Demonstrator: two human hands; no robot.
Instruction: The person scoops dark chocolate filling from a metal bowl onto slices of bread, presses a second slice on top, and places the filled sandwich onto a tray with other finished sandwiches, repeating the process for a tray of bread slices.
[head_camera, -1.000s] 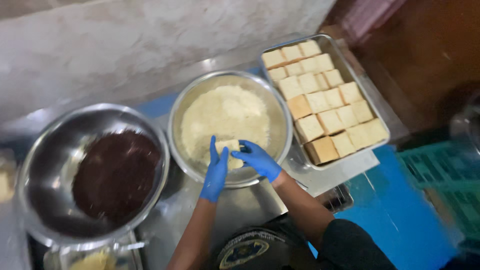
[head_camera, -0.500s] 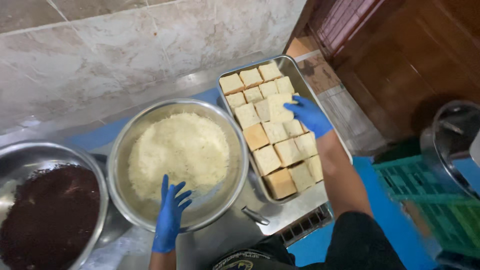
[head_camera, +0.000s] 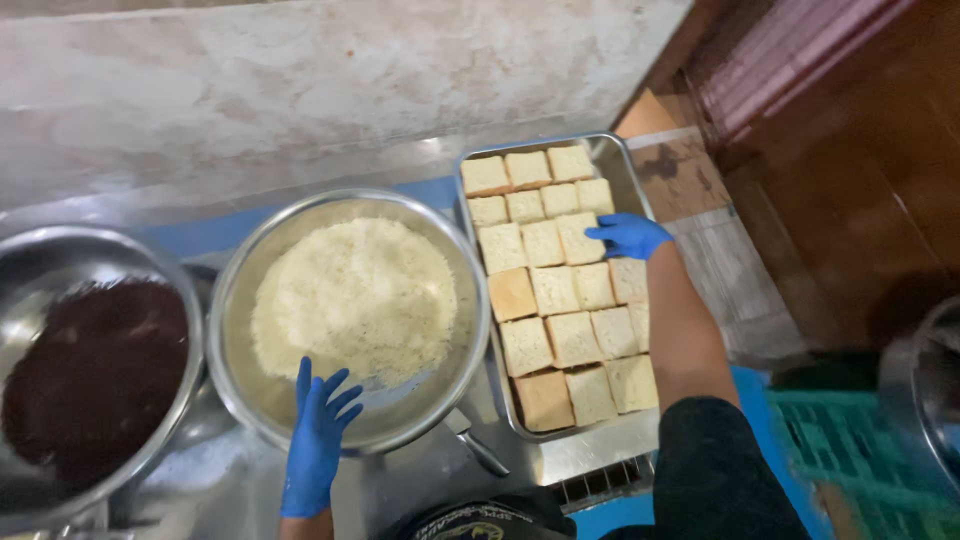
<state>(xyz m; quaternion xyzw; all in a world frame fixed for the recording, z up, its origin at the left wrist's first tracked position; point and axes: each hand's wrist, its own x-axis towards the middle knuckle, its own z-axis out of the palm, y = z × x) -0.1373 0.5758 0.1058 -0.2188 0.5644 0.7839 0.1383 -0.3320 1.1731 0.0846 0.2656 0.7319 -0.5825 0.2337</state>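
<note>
OK, I see both hands in blue gloves. Right hand (head_camera: 628, 236) rests curled on the bread squares (head_camera: 560, 300) in the metal tray (head_camera: 612, 152); can't tell whether it grips a piece. Left hand (head_camera: 318, 432) is open with fingers spread, holding nothing, over the near rim of the steel bowl (head_camera: 240, 300) of white crumbs (head_camera: 355, 295). A second bowl (head_camera: 185, 330) with dark filling (head_camera: 95, 370) sits just left, rims touching.
</note>
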